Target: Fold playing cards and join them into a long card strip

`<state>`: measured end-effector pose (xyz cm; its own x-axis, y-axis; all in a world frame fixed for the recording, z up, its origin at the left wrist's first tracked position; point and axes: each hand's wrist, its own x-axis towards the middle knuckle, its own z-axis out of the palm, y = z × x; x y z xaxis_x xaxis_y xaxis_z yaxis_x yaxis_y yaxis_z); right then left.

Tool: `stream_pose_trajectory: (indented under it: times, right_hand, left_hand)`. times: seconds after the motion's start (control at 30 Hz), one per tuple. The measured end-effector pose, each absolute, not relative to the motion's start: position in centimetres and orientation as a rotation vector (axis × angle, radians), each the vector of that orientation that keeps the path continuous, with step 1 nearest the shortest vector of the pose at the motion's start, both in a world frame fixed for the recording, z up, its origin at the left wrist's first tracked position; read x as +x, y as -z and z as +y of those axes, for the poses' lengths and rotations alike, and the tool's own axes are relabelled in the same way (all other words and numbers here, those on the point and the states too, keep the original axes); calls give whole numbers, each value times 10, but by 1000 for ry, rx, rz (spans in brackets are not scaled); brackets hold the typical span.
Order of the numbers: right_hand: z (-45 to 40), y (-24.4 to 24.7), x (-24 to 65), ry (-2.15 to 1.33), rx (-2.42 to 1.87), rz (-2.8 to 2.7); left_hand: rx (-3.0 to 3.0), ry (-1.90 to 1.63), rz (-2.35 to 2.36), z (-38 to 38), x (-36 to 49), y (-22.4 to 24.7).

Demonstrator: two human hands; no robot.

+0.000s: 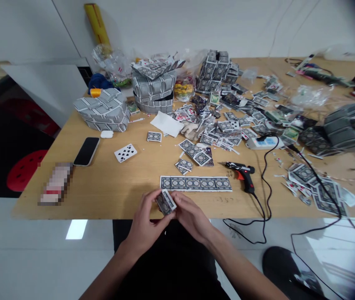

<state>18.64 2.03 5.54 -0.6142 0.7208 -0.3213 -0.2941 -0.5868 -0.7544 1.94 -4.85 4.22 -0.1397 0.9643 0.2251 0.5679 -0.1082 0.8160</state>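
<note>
Between both hands, at the table's front edge, is a small stack of folded playing cards (pixel 165 203) with dark patterned backs. My left hand (pixel 146 223) grips it from the left, thumb below and fingers at its upper side. From the right, my right hand (pixel 191 214) closes on the same stack, its fingers along the edge. Just beyond lies a flat strip of joined card backs (pixel 196 183). To the right of the strip rests a black glue gun (pixel 242 173) with an orange trigger and a small red light. A few folded cards (pixel 184 166) lie behind the strip.
Woven card baskets (pixel 104 110) stand at the back left, and a heap of loose cards (pixel 227 121) covers the back middle. A power strip (pixel 264 143) feeds black cords (pixel 269 187) hanging over the front edge. A phone (pixel 86 151) and an eight of spades (pixel 125 153) lie left.
</note>
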Motion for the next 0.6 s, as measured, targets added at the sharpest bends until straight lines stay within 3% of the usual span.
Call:
stream_pose_trajectory:
  times: [0.27,0.6]
  right_hand:
    - [23,-55,192,-2530,-720,-698]
    - [25,-70,198,-2435,-760,-906]
  left_hand:
    - [1702,-1211,1588,-53,16,-54]
    - [1743,-1415,1465,-63,12,-49]
